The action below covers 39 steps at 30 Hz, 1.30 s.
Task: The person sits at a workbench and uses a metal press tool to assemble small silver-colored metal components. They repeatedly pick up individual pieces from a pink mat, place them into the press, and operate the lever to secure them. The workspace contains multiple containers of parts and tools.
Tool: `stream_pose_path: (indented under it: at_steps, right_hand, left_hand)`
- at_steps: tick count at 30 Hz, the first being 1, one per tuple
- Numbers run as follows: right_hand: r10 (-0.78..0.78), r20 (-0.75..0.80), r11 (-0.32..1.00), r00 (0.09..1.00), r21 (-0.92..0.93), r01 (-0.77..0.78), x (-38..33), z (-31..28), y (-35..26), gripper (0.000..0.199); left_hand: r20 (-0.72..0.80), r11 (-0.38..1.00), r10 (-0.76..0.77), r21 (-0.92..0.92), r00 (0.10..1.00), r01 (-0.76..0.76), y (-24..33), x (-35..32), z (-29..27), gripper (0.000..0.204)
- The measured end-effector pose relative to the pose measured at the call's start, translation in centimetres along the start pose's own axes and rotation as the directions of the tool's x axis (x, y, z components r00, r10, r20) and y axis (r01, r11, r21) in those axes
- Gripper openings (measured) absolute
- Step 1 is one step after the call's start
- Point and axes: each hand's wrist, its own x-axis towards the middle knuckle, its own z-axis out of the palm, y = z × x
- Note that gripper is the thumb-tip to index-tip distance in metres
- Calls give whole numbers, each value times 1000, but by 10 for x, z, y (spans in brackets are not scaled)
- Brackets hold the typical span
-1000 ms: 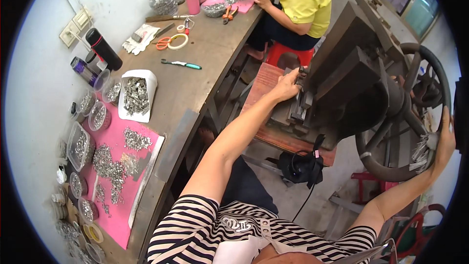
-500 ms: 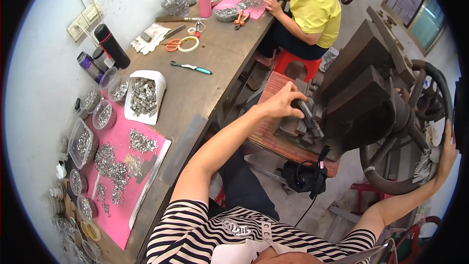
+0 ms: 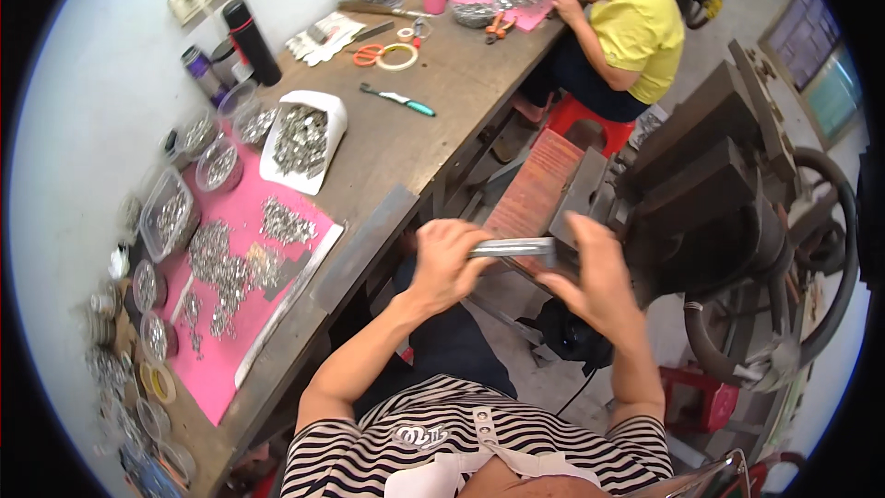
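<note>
Holding a flat metal bar [image 3: 513, 247] between both hands: left hand [image 3: 447, 263] clasped round one end, right hand [image 3: 599, 281] half-open, fingers steadying the other. Handling step; next likely needs alignment toward the dark press [image 3: 710, 194].

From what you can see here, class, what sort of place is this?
Probably a small metal-parts workshop: a heavy press machine with a flywheel, a long workbench, and trays of small metal pieces.
</note>
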Motion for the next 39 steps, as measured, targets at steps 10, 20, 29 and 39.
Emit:
stream_pose_path:
  at_steps: [10, 20, 29, 39]
  right_hand:
    - [-548, 29, 742, 836, 477, 471, 58, 176, -151, 51]
    - [-569, 21, 698, 822, 541, 469, 73, 262, -218, 26]
    - [-520, -24, 731, 854, 505, 460, 72, 285, -228, 59]
    - [-496, -106, 748, 862, 453, 486, 61, 307, -224, 62]
  left_hand:
    - [-527, 699, -367, 387, 766, 601, 40, -192, -150, 32]
    - [-555, 662, -453, 316, 698, 680, 17, -264, -202, 31]
    - [-591, 549, -401, 456, 700, 700, 2, -250, -209, 27]
    - [-592, 568, -255, 548, 765, 614, 5, -256, -192, 31]
